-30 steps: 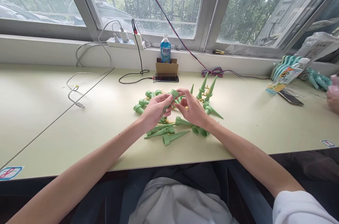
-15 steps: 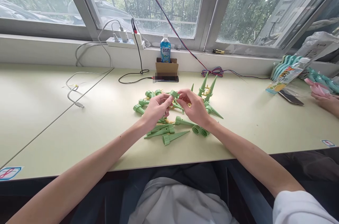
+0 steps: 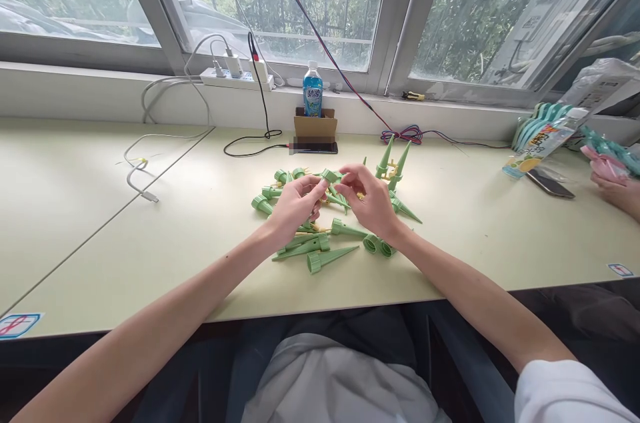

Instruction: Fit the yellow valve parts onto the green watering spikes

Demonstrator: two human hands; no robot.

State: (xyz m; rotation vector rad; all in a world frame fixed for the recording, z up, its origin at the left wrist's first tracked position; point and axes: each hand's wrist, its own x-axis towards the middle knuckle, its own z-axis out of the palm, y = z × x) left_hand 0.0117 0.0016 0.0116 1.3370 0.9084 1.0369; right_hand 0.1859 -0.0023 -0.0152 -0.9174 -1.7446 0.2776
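Observation:
In my left hand (image 3: pixel 297 203), thumb and fingers pinch a green plastic watering spike (image 3: pixel 329 176) by its ribbed, wide end. My right hand (image 3: pixel 369 200) is just to the right of it, its thumb and index finger curved and apart, with nothing plainly held. Beneath and around both hands lie several more green spikes, one of them in front (image 3: pixel 333 258) with its tip to the right. Two upright spikes (image 3: pixel 391 160) stand behind my right hand, small yellow valve pieces (image 3: pixel 390 174) between them. Part of the pile is hidden by my hands.
A blue-labelled bottle (image 3: pixel 313 91) stands behind a cardboard box (image 3: pixel 323 124) with a phone (image 3: pixel 315 147) before it. Cables (image 3: pixel 407 134) and a power strip (image 3: pixel 235 80) lie at the back. To the right are a tilted bottle (image 3: pixel 543 143), another phone (image 3: pixel 550 184) and another person's hand (image 3: pixel 617 191).
My right thumb and fingers have parted and drawn slightly away from the spike. My left hand still holds it in nearly the same place.

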